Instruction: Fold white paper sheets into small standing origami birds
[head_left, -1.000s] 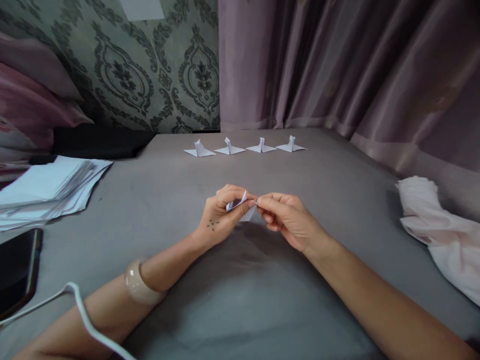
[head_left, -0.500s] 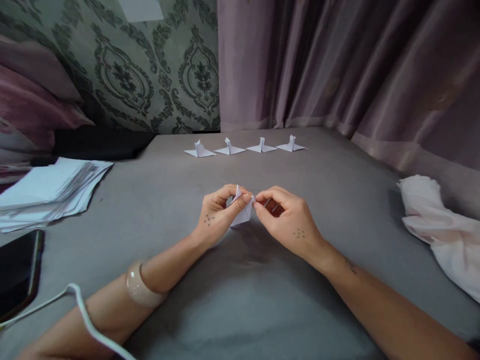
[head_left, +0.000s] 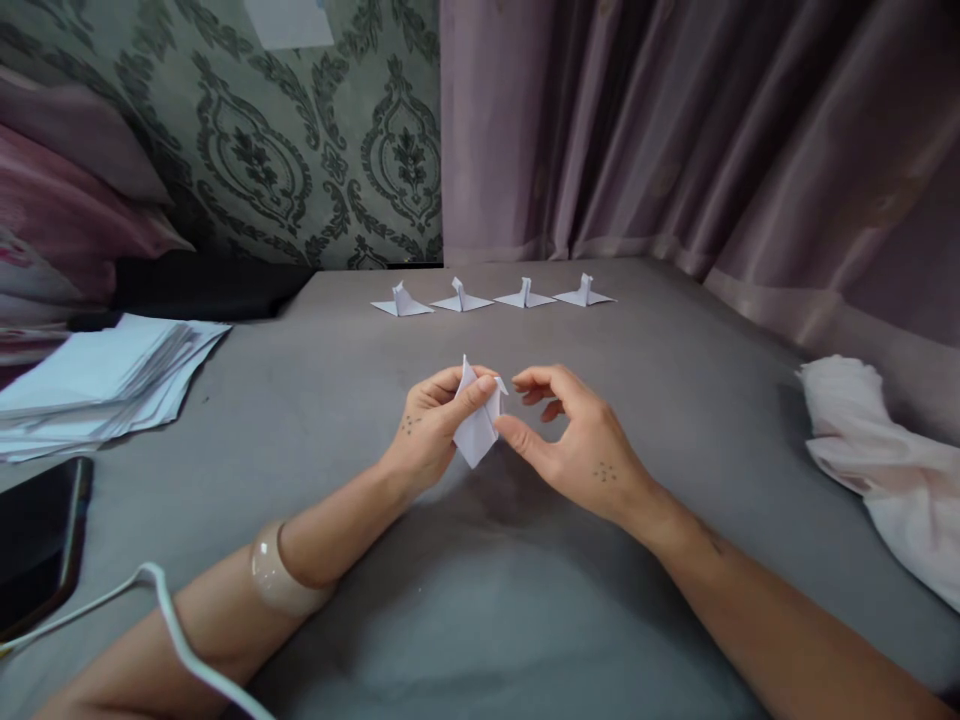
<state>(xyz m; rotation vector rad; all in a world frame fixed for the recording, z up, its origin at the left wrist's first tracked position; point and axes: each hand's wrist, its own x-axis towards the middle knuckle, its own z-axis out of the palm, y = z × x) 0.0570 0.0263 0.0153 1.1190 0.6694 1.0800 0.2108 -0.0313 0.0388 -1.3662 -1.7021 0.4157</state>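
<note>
My left hand [head_left: 431, 420] pinches a folded white origami paper crane [head_left: 475, 435] between thumb and fingers, above the grey cloth surface. A pointed tip of the paper sticks up, and a small bent tip shows at its right side. Just to the right, my right hand [head_left: 574, 430] has its thumb and fingers apart, with the thumb tip at or very near the paper's right edge. Several finished-looking folded paper cranes [head_left: 459, 298] stand in a row farther back, wings spread flat.
A stack of white paper sheets [head_left: 97, 380] lies at the left, with a dark phone [head_left: 41, 540] in front of it. A white cable [head_left: 176, 630] crosses my left forearm. Crumpled pale cloth [head_left: 877, 450] lies at the right. Purple curtains [head_left: 615, 120] hang behind.
My right hand has let go of the small tip and spread its fingers. The paper in my left hand has turned, showing more of its flat face.
</note>
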